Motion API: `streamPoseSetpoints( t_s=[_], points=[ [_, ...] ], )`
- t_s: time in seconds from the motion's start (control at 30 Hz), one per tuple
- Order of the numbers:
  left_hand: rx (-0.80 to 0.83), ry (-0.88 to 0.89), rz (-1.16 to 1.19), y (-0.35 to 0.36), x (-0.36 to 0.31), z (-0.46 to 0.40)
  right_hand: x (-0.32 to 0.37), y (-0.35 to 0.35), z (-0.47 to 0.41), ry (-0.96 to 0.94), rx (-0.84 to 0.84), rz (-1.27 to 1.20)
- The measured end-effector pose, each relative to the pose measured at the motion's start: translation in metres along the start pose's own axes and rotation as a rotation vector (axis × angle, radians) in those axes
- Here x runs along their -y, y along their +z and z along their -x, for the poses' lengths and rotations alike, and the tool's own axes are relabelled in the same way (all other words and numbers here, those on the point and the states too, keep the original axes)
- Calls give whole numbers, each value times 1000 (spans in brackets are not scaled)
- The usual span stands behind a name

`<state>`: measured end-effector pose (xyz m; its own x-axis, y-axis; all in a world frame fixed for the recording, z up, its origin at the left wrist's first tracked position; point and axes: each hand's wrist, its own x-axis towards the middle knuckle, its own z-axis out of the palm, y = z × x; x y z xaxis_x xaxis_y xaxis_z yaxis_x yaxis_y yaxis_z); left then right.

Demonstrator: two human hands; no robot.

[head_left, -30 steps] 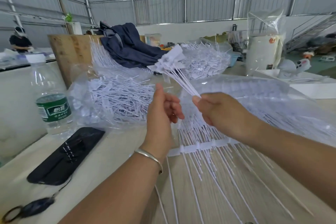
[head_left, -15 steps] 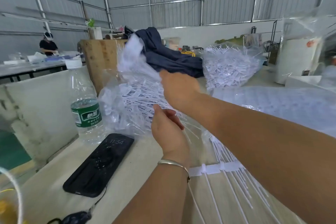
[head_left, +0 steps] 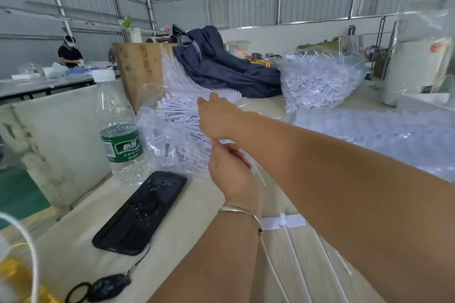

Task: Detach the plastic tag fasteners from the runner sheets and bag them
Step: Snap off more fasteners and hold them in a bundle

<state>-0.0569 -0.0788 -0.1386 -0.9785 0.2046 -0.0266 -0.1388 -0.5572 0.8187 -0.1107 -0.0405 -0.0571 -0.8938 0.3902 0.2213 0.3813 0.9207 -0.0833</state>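
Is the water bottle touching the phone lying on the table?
Apart. The head view shows a strip of bare table between the base of the water bottle and the top edge of the phone.

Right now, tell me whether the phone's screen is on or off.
On. The phone, lying flat on the table beside the water bottle, shows lit digits reading 11:34 at its far end.

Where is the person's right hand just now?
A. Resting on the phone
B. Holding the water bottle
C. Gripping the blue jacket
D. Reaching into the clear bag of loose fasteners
D: the right hand is stretched out at the mouth of the clear bag stuffed with white fasteners, well apart from the phone, the bottle and the jacket.
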Motion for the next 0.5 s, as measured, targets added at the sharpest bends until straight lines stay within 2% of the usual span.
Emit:
streamPoseSetpoints(
  t_s=[0.07, 0.17, 0.3, 0.37, 0.43, 0.5],
  points=[
    [10, -122, 119, 3, -1, -1, -10, -2, 9, -50, -5, 14],
    [98, -73, 36, 3, 1, -1, -30, -10, 28, -90, -58, 68],
    [253, -30, -126, 7, 4, 11, -62, -28, 70, -129, -160, 11],
    [399, -84, -224, 11, 5, 21, -80, -37, 95, -126, -216, -20],
    [632, -93, -467, 14, 6, 35, -98, -45, 124, -114, -260, -26],
    [902, 36, -798, 13, 13, 46, -116, -53, 154, -82, -292, -5]
  ],
)
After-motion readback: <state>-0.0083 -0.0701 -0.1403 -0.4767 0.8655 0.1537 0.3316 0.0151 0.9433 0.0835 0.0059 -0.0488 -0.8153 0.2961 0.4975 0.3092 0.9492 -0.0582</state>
